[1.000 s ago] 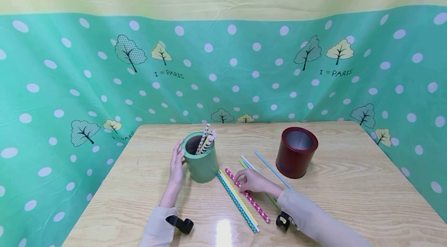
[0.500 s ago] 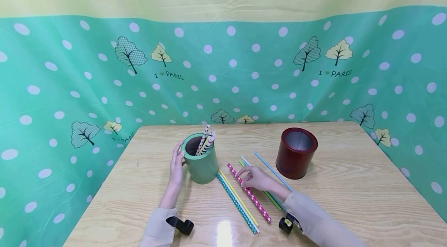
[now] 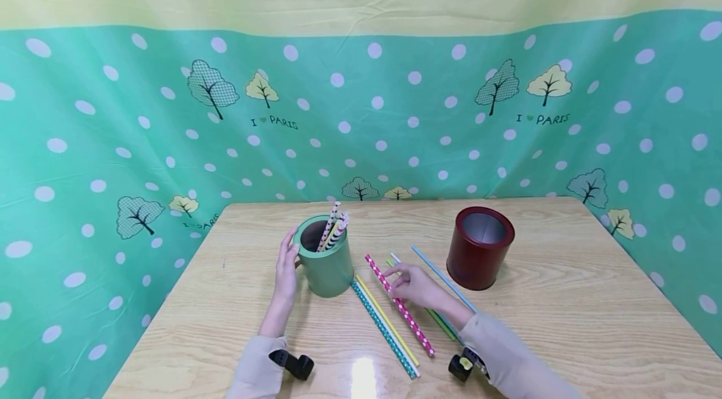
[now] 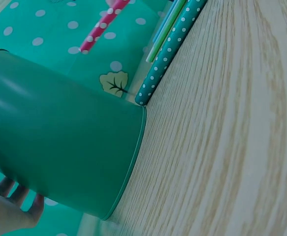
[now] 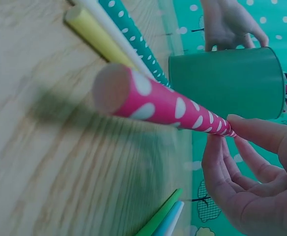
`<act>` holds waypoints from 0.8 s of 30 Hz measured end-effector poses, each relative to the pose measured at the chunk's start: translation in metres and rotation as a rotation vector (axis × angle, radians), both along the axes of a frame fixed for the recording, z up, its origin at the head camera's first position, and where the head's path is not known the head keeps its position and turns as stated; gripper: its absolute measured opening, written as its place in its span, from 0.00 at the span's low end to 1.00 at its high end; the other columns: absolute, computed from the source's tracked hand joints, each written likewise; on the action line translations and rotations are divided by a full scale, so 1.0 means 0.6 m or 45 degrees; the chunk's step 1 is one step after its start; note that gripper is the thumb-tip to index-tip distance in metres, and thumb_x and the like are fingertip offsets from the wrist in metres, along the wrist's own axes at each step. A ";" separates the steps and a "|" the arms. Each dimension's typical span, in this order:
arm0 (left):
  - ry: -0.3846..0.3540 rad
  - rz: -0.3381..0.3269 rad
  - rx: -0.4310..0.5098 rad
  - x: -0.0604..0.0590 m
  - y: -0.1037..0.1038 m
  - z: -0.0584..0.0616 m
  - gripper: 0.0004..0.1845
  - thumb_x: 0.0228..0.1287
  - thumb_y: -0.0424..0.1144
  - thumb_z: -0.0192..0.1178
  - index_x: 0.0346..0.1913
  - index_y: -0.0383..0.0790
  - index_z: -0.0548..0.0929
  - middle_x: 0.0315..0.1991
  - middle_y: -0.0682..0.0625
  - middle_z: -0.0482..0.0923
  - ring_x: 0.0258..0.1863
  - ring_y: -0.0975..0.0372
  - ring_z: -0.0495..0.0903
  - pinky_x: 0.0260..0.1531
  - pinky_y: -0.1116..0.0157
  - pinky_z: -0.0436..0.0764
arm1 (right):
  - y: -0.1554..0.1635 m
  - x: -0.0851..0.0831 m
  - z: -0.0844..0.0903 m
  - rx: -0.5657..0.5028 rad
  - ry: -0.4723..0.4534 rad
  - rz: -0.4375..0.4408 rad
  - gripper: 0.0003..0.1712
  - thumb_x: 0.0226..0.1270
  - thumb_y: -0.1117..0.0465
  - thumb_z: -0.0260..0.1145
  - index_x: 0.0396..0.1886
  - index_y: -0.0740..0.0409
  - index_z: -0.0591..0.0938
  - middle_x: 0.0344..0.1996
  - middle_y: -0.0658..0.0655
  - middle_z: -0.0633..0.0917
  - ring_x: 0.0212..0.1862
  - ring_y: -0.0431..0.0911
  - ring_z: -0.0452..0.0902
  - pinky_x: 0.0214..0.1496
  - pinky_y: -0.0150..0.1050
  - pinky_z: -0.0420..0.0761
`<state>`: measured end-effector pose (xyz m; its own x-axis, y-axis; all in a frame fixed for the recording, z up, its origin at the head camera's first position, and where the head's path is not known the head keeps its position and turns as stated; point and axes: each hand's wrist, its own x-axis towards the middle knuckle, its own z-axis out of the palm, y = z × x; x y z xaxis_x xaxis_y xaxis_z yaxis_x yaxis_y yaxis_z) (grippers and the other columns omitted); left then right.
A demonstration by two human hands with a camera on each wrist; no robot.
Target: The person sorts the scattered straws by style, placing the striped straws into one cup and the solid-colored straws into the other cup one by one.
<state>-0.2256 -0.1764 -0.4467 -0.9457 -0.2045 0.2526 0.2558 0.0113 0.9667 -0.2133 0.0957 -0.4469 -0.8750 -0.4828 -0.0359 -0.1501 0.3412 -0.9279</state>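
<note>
A green tin (image 3: pixel 326 259) stands on the wooden table (image 3: pixel 564 324) with several patterned straws (image 3: pixel 334 229) in it. My left hand (image 3: pixel 286 269) rests against the tin's left side with fingers straight. My right hand (image 3: pixel 414 286) pinches a pink white-dotted straw (image 3: pixel 399 305) near its upper part, its far end lifted off the table. In the right wrist view the pink straw (image 5: pixel 163 105) runs between my fingertips (image 5: pixel 241 123), with the green tin (image 5: pixel 227 81) behind. The left wrist view shows the tin's wall (image 4: pixel 59 157) and a teal dotted straw (image 4: pixel 170 54).
A dark red tin (image 3: pixel 479 247) stands open to the right. Teal, white and yellow straws (image 3: pixel 386 327) lie side by side left of the pink one. Green and light blue straws (image 3: pixel 440 280) lie under my right forearm. A dotted green cloth (image 3: pixel 113 136) walls the table.
My right hand has gone up and to the right with the pink straw, whose far end has risen from the table. The left hand has stayed on the green tin.
</note>
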 end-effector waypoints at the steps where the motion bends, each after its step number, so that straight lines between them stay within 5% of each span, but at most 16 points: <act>1: -0.001 -0.004 0.003 0.000 0.000 0.001 0.24 0.67 0.40 0.37 0.65 0.38 0.57 0.63 0.42 0.59 0.55 0.54 0.62 0.49 0.55 0.60 | -0.001 0.000 0.001 -0.006 -0.004 -0.007 0.20 0.53 0.73 0.58 0.49 0.68 0.73 0.26 0.58 0.79 0.25 0.43 0.75 0.28 0.38 0.77; 9: -0.013 -0.015 -0.009 0.003 0.000 0.001 0.24 0.67 0.40 0.36 0.66 0.41 0.57 0.64 0.44 0.57 0.56 0.52 0.61 0.50 0.54 0.60 | -0.012 0.014 0.026 -0.059 -0.012 -0.078 0.21 0.54 0.74 0.57 0.50 0.68 0.72 0.29 0.63 0.78 0.28 0.45 0.74 0.31 0.39 0.77; 24: -0.014 0.013 -0.015 0.003 0.001 0.002 0.23 0.68 0.40 0.37 0.65 0.41 0.58 0.63 0.44 0.59 0.53 0.55 0.64 0.47 0.56 0.62 | -0.031 0.014 0.041 -0.182 -0.008 -0.163 0.22 0.54 0.73 0.58 0.51 0.67 0.72 0.29 0.58 0.77 0.28 0.43 0.75 0.32 0.38 0.78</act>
<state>-0.2240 -0.1757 -0.4452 -0.9464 -0.2112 0.2444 0.2448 0.0249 0.9693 -0.2050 0.0771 -0.4222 -0.9296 -0.3680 0.0191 -0.1079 0.2221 -0.9690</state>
